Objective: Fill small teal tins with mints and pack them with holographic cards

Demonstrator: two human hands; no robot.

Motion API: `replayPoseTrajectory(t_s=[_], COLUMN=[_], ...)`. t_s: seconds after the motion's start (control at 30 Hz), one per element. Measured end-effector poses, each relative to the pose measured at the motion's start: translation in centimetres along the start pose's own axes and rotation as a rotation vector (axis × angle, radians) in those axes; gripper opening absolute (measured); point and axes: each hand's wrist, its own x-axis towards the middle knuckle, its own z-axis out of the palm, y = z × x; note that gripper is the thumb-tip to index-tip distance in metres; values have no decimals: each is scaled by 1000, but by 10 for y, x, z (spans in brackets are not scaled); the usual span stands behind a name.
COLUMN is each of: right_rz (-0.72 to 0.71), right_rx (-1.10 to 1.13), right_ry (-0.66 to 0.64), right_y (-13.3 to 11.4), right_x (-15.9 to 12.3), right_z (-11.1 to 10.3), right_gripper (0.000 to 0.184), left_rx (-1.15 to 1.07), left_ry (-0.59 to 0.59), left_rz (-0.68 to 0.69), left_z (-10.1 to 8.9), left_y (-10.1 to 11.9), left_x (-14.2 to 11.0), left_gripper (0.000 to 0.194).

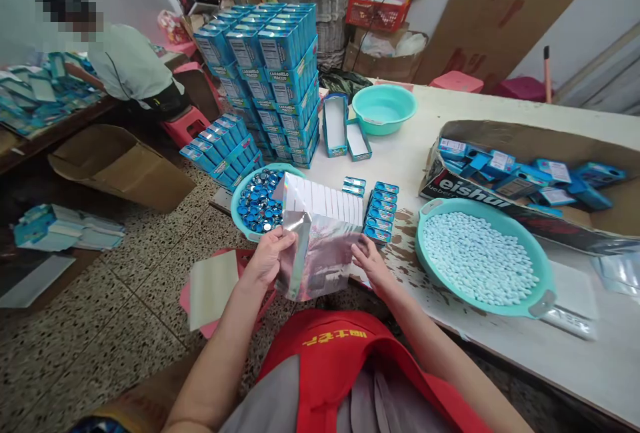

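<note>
In front of my body a clear plastic bag (325,263) hangs at the table's front edge, partly around a row of small white-sided boxes (325,199). My left hand (267,256) pinches the bag's left edge between thumb and fingers. On the other side my right hand (370,263) grips the right edge with its fingertips. The far part of the row of boxes lies over the rim of a teal basin (240,209) full of small blue and silver round tins (260,203). Just right of the bag stand several small blue boxes (383,209).
A tall stack of blue boxes (280,79) rises behind the basin. To the right are a basin of pale candies (475,256) and a cardboard carton (530,213) holding blue boxes. A teal basin (383,109) stands farther back. Another person (130,63) sits at the left.
</note>
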Motion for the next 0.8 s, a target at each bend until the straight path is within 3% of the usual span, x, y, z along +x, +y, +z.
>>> replayPoseTrajectory(t_s=[0.07, 0.17, 0.4, 0.53, 0.67, 0.8], right_rz=[4, -64, -269, -265, -219, -140], right_rx=[96, 150, -44, -50, -4, 60], right_ry=[-75, -37, 5, 13, 25, 64], right_y=[-6, -16, -31, -33, -37, -42], right_x=[-1, -9, -34, -42, -48, -55], right_z=[5, -3, -28, -31, -35, -40], right_gripper=[67, 64, 45, 40, 40, 47], left_rx=[4, 58, 111, 95, 80, 143], left_ry=[48, 167, 245, 236, 212, 108], left_rz=[21, 107, 153, 141, 106, 100], left_z=[-5, -10, -9, -4, 2, 5], left_y=[2, 3, -4, -5, -3, -1], left_x=[-2, -6, -22, -28, -33, -41], left_gripper=[42, 45, 38, 44, 66, 87])
